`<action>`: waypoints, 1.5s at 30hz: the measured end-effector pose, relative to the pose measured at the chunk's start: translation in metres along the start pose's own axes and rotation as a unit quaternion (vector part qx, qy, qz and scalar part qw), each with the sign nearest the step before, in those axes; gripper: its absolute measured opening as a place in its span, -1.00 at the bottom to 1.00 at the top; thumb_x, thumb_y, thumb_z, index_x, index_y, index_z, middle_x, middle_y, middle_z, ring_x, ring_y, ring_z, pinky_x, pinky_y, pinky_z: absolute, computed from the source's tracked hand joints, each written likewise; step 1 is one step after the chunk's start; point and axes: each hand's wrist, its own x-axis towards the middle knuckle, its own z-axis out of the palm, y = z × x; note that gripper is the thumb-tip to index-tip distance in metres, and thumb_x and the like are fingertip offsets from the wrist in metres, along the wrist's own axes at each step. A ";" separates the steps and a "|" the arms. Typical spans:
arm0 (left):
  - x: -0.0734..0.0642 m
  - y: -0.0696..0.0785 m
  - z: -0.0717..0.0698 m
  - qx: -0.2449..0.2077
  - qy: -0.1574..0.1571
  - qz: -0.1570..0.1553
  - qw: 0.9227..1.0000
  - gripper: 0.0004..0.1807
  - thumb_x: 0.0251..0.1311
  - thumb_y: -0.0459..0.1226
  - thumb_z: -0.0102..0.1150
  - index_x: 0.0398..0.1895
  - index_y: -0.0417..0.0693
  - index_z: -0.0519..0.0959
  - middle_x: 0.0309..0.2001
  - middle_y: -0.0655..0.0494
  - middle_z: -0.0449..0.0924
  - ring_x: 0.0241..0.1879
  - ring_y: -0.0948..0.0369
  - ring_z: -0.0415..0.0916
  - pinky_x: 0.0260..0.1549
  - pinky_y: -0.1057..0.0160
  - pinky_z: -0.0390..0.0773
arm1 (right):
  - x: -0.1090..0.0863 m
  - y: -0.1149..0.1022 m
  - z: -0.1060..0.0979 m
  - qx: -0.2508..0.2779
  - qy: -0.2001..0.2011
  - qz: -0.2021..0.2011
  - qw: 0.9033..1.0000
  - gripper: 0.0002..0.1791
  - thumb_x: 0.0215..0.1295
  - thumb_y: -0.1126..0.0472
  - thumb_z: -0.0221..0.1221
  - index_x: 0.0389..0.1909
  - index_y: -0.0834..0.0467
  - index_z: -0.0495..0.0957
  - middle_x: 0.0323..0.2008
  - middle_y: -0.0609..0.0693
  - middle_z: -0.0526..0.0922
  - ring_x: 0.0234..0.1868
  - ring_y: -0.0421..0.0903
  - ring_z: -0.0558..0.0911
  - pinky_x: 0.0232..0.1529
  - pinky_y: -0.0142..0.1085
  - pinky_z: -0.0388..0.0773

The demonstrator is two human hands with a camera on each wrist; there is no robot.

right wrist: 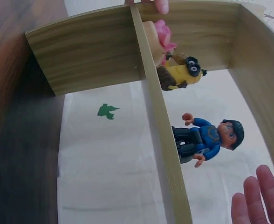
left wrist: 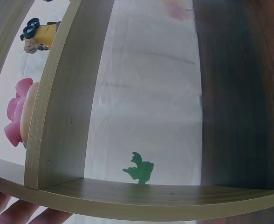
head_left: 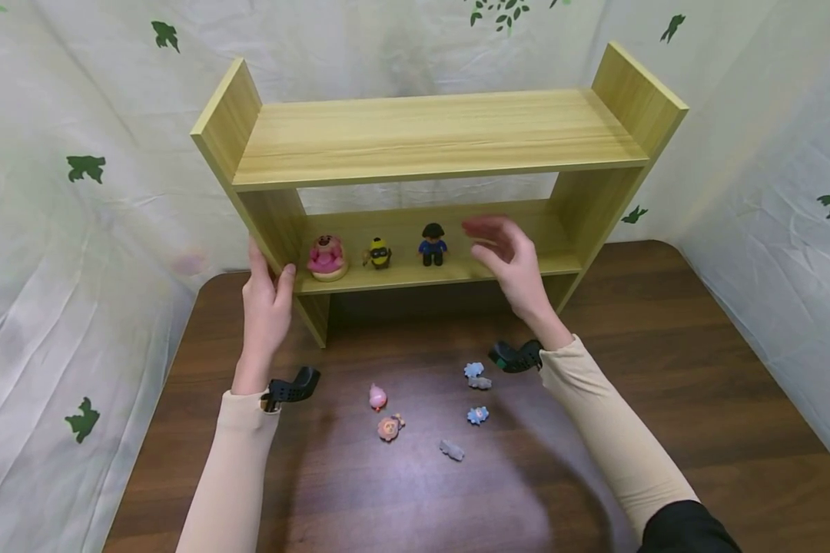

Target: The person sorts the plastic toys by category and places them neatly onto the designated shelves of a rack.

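Observation:
My left hand (head_left: 267, 309) grips the left side panel of a wooden shelf (head_left: 443, 138); the thumb lies inside it and the fingers outside. My right hand (head_left: 515, 269) is held in front of the middle board's right part, its fingers loosely bent, holding nothing. Nearest to it stands a toy figure (head_left: 432, 244) with black hair and a blue top, upright on the middle board. Left of that figure is a yellow minion toy (head_left: 378, 253), then a pink bear toy (head_left: 327, 257) at the left end. In the right wrist view the right fingertips (right wrist: 251, 198) stay apart from the figure (right wrist: 211, 137).
On the brown table (head_left: 664, 384) before the shelf lie a pink toy (head_left: 377, 396), an orange-maned lion toy (head_left: 390, 427), a blue toy (head_left: 478, 415), another blue toy (head_left: 473, 369) against a grey toy (head_left: 480, 382), and another grey piece (head_left: 452, 450). A white leaf-print cloth (head_left: 111, 230) hangs behind.

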 end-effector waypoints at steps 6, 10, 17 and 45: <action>0.000 -0.001 0.000 -0.001 0.000 0.001 1.000 -0.29 0.40 -0.34 -0.07 0.52 -0.03 -0.11 0.12 -0.41 0.39 0.09 -0.20 0.39 -0.03 -0.20 0.36 | -0.013 -0.003 -0.005 0.008 0.006 0.011 1.000 -0.67 0.23 0.57 0.08 0.04 0.50 0.41 -0.01 0.23 0.56 0.04 0.10 0.52 0.05 -0.15 0.44; 0.000 -0.001 0.000 0.000 0.001 0.003 1.000 -0.30 0.40 -0.33 -0.07 0.52 -0.02 -0.11 0.11 -0.40 0.39 0.09 -0.19 0.39 -0.04 -0.19 0.35 | -0.024 -0.004 -0.007 0.031 0.004 0.022 0.999 -0.68 0.23 0.54 0.09 0.02 0.51 0.40 -0.06 0.20 0.58 -0.01 0.06 0.54 -0.02 -0.18 0.49; 0.000 -0.001 0.000 0.002 0.002 0.006 1.000 -0.30 0.40 -0.33 -0.07 0.52 -0.02 -0.09 0.11 -0.39 0.40 0.10 -0.20 0.39 -0.03 -0.19 0.36 | -0.047 0.002 -0.007 0.039 -0.033 0.044 0.998 -0.68 0.22 0.57 0.08 0.01 0.52 0.40 -0.12 0.34 0.55 -0.10 0.07 0.58 -0.07 -0.22 0.52; -0.001 -0.001 0.001 0.000 0.001 -0.005 1.000 -0.31 0.41 -0.34 -0.09 0.52 0.02 -0.10 0.11 -0.38 0.39 0.06 -0.17 0.40 -0.08 -0.17 0.36 | -0.130 0.057 0.025 0.055 -0.171 0.167 0.970 -0.75 0.29 0.51 0.07 -0.01 0.45 0.45 -0.13 0.45 0.53 -0.15 0.38 0.54 -0.08 0.11 0.47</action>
